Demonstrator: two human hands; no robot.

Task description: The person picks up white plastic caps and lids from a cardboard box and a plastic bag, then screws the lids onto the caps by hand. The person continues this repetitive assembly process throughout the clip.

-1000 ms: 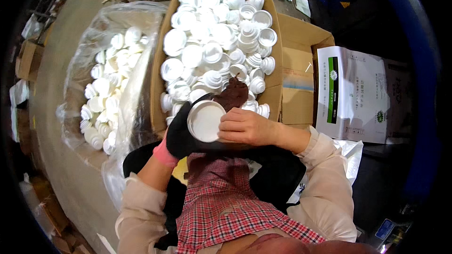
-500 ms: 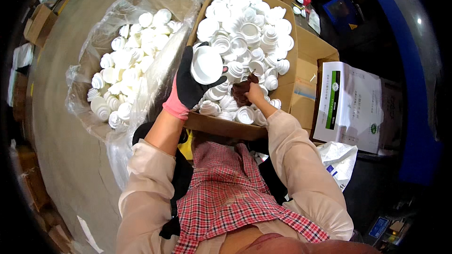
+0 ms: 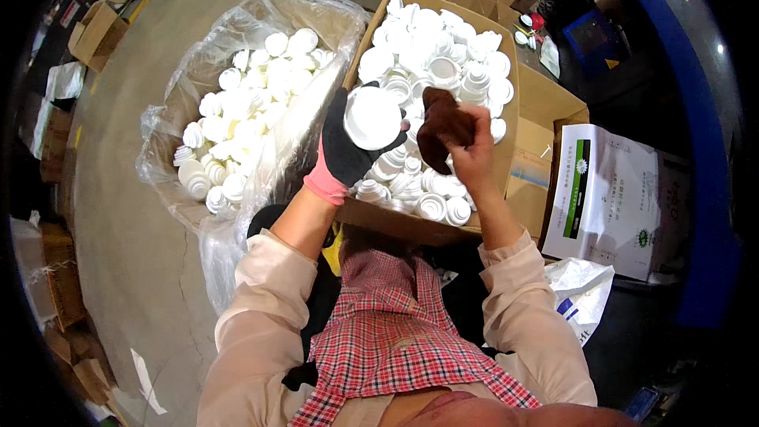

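Observation:
My left hand (image 3: 341,154), in a black glove with a pink cuff, is closed around a white round plastic cap (image 3: 372,119), its broad round face turned up. It is over the near left side of a cardboard box (image 3: 411,221) heaped with similar white stepped caps (image 3: 475,79). Just right of it, my bare right hand (image 3: 474,150) grips a dark brown cloth (image 3: 439,130) above the heap. The cloth hangs apart from the held cap. Some of my left fingers are hidden beneath the cap.
To the left stands a box with a clear plastic liner (image 3: 180,67), holding more white caps (image 3: 257,95). On the right are a flattened carton (image 3: 534,134), a white printed box (image 3: 613,198) and a blue machine (image 3: 704,111). A white bag (image 3: 581,289) lies near my right arm.
My right hand has lifted the brown cloth up from the heap toward me. The cap in my left hand has turned somewhat. The whole view has shifted slightly.

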